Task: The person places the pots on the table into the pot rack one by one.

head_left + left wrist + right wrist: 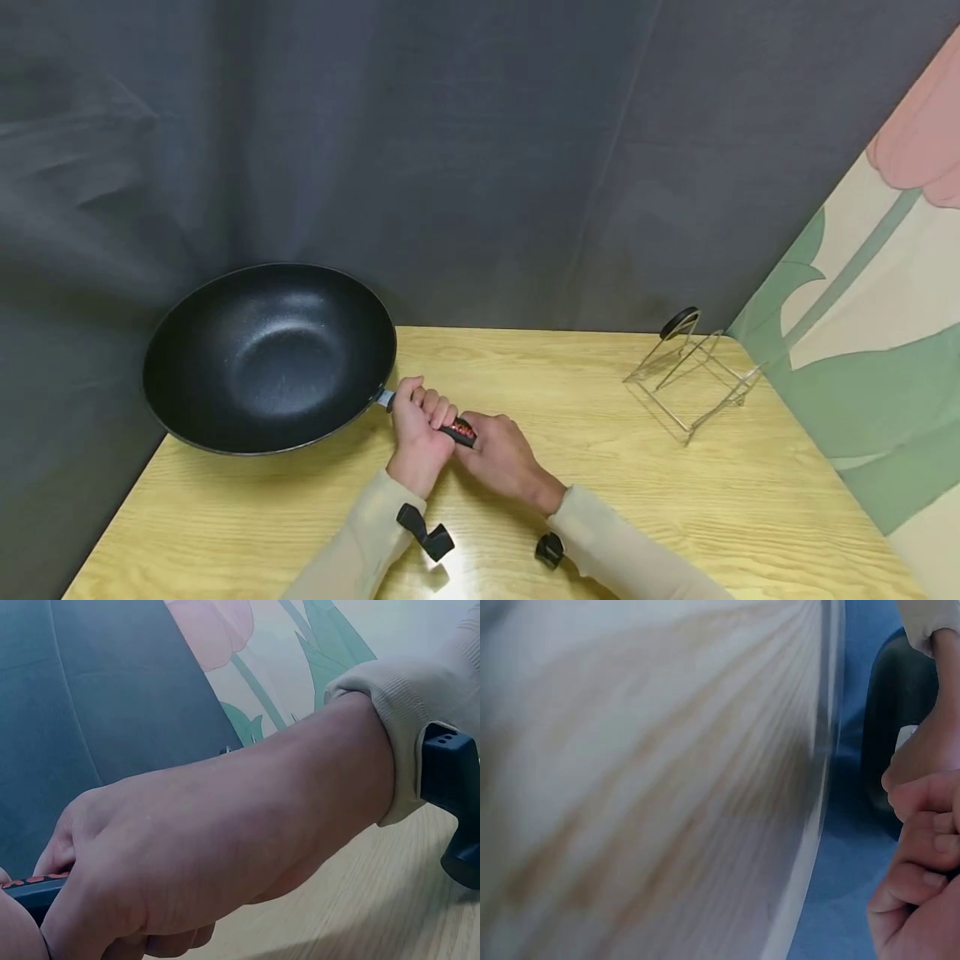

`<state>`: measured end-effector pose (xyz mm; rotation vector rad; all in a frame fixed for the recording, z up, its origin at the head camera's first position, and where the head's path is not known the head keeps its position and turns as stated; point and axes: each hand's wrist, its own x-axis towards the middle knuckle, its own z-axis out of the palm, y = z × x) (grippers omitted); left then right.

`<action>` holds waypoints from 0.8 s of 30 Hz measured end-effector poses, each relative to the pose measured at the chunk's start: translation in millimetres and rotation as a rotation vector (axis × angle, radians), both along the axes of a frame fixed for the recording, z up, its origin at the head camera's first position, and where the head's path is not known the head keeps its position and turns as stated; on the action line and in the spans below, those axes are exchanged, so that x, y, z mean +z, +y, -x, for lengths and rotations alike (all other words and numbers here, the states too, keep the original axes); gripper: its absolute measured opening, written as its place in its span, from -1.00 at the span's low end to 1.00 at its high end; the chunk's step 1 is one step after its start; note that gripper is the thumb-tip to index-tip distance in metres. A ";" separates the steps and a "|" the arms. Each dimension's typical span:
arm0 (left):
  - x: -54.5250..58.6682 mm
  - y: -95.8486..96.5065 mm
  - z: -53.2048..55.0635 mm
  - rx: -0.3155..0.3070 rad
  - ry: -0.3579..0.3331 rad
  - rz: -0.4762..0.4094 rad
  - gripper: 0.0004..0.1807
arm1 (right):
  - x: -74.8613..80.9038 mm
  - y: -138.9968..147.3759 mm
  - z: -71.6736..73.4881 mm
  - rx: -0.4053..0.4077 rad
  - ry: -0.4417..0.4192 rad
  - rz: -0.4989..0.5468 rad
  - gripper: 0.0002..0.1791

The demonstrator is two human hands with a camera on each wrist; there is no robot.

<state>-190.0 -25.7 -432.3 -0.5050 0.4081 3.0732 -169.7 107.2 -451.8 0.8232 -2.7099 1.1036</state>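
A large black wok [281,362] fills the left of the head view, its dark inside facing up and toward the camera. Its shadow falls on the wood below the near rim. My left hand [420,433] grips the handle close to the wok. Further out, my right hand [502,454] holds the handle's end, and a red-patterned strip of the handle [463,430] shows between the hands. In the left wrist view, the right hand [187,847] curls round the handle [36,889]. The right wrist view catches the wok's dark side [900,690] behind the left hand [926,761].
A wire stand [690,379] with a black round piece on top stands at the back right of the wooden table [570,383]. Dark grey cloth [480,167] hangs behind and at the left. A flower-patterned panel [862,333] borders the right side.
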 end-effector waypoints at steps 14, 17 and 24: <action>21.6 6.4 -7.9 -0.020 0.093 0.199 -0.47 | 6.5 -1.8 -12.2 -0.018 -0.091 0.221 -0.76; 23.9 7.4 -9.7 -0.026 0.110 0.222 -0.48 | 6.5 -2.4 -15.3 -0.042 -0.107 0.243 -0.77; 29.1 11.6 -12.2 -0.056 0.162 0.272 -0.46 | 4.2 -2.9 -20.5 -0.075 -0.073 0.318 -0.76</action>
